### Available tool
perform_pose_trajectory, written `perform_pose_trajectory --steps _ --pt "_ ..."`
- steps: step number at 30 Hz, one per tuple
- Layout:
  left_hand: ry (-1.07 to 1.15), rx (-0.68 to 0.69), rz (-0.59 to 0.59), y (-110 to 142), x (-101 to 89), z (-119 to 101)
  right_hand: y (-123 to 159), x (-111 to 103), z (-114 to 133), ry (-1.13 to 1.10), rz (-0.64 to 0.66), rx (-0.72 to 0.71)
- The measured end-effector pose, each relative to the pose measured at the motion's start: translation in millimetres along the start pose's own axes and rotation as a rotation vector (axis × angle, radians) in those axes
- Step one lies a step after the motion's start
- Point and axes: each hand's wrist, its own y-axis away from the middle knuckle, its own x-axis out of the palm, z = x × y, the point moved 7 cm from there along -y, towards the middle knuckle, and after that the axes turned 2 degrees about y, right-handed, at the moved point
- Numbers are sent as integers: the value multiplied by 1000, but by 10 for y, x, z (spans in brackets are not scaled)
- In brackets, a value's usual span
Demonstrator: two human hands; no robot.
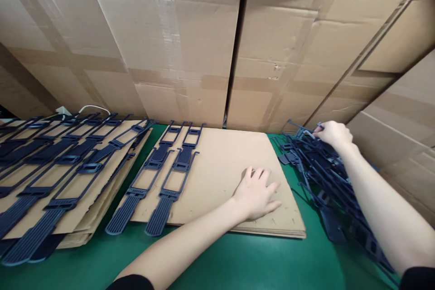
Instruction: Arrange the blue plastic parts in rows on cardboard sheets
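My left hand (pixel 254 194) lies with fingers spread on a stack of cardboard sheets (pixel 231 149). My right hand (pixel 333 134) reaches to the far end of a tangled pile of dark blue plastic parts (pixel 326 176). Its fingers are pinched at the end of one part there; the fingertips are partly hidden. On the left side of the sheet, several of the same parts lie in two columns, among them a front part (pixel 159 215) with a ribbed paddle, an open rectangular frame and small hooks. Their paddles overhang the sheet's near edge.
Another cardboard stack (pixel 79 229), covered with rows of the same dark blue parts, stands at the left. Large taped cartons (pixel 190 41) wall off the back and the right. A green table surface (pixel 217 263) shows around the stacks. A white loop (pixel 95 107) sticks up behind the left stack.
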Motion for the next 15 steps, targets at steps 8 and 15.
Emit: perform_pose_trajectory --steps 8,15 --pt "-5 12 -38 11 21 -5 218 -696 355 -113 -216 -8" --pt "-46 53 -53 8 -61 -22 882 -698 1569 -539 -72 -599"
